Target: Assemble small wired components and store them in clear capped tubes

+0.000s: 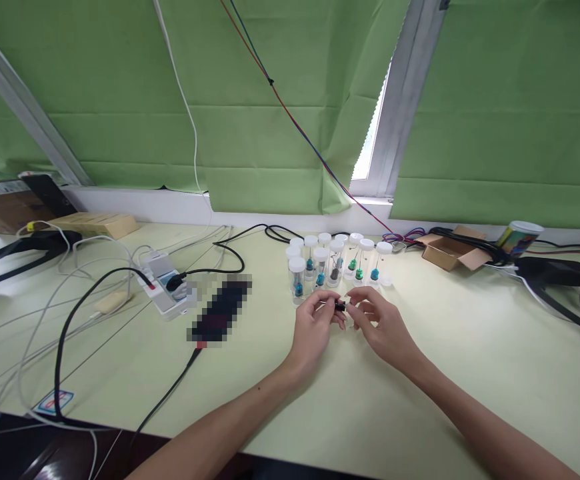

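Between the thumb and fingers of my left hand (314, 327) is a small black part (340, 306), too small to name. My right hand (377, 323) is just to its right, fingers curled and thumb and index tips close to the part's end. Whatever those right fingertips pinch is too small to make out. Just beyond both hands stands a group of clear, white-capped vials (297, 283). Inside several of them are blue or green pieces with thin wires or needles.
On the left lie a power strip (163, 293), a pixelated dark phone-like device (221, 312) on a cable, and many loose cords. An open cardboard box (453, 250), a printed canister (519, 237) and a black strap-like frame (550, 280) are at the right. Green blinds (280, 160) hang behind.
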### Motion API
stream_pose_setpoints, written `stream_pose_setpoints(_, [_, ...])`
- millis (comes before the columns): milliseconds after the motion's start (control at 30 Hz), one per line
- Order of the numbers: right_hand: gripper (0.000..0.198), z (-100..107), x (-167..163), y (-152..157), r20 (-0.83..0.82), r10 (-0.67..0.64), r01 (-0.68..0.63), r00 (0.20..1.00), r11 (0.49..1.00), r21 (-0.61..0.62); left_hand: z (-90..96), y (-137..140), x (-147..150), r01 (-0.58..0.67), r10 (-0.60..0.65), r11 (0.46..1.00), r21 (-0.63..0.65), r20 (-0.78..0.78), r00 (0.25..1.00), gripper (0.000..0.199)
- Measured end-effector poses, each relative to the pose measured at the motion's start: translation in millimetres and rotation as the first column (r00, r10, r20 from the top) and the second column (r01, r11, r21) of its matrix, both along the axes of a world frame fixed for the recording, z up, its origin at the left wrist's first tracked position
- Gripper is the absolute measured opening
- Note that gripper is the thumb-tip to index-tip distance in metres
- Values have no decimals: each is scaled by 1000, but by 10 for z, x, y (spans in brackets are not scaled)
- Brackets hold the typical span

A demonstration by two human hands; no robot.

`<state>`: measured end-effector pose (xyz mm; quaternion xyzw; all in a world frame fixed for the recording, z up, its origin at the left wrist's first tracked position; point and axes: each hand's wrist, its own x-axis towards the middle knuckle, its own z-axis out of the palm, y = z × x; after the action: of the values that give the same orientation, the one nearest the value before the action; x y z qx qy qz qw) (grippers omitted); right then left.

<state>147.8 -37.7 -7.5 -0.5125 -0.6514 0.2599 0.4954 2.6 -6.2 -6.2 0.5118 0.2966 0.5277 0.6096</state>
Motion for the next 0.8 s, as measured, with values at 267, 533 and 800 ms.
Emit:
stream_pose_setpoints(267, [24,63,-23,-10,-26,-20,19,999,998,-57,-9,-5,9,30,-30,999,10,-14,999,14])
stream_pose_setpoints(533, [24,30,-8,-15,55,-15,14,998,1000,17,-6,9,-7,-41,42,999,23,-28,999,14])
stream_pose_setpoints(800, [22,8,0,2,45,1,-1,999,1000,12,-14,10,3,2,-2,1000,6,-33,999,14])
